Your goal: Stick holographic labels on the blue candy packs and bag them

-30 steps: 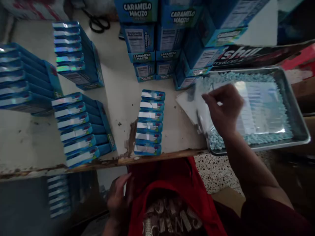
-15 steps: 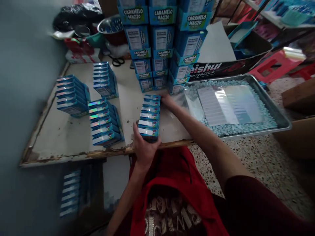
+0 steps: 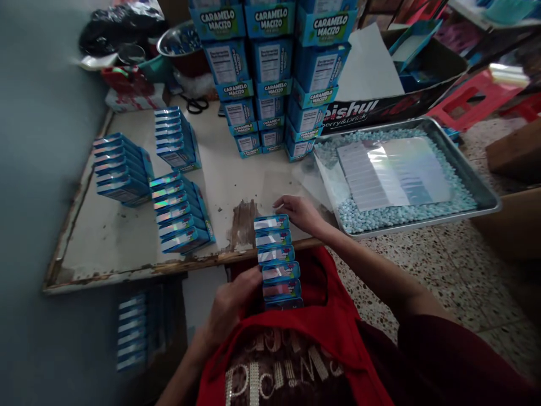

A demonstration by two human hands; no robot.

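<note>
A row of small blue candy boxes (image 3: pixel 276 255) packed in a display tray reaches over the table's front edge, close against my red apron. My left hand (image 3: pixel 234 299) grips this display tray from its left side, with the fingertips partly hidden. Just beyond its far end is my right hand (image 3: pixel 302 215), low over the tabletop, fingers loosely stretched and apart with nothing visible in them. Three similar filled trays stand on the left: one at the wall (image 3: pixel 122 169), one behind (image 3: pixel 175 138) and one nearer (image 3: pixel 181 214).
Stacked "Caramelo Macizo" display boxes (image 3: pixel 270 62) rise at the back. On the right, a metal tray (image 3: pixel 486 211) holds pale blue candies under a clear-and-white sheet. Scissors (image 3: pixel 196 105), a metal bowl (image 3: pixel 180 42) and a black carton (image 3: pixel 359 115) lie farther back.
The display tray has come toward my body, from the tabletop to over the front edge. My left hand moved back with it; my right hand came nearer, away from the stacked boxes.
</note>
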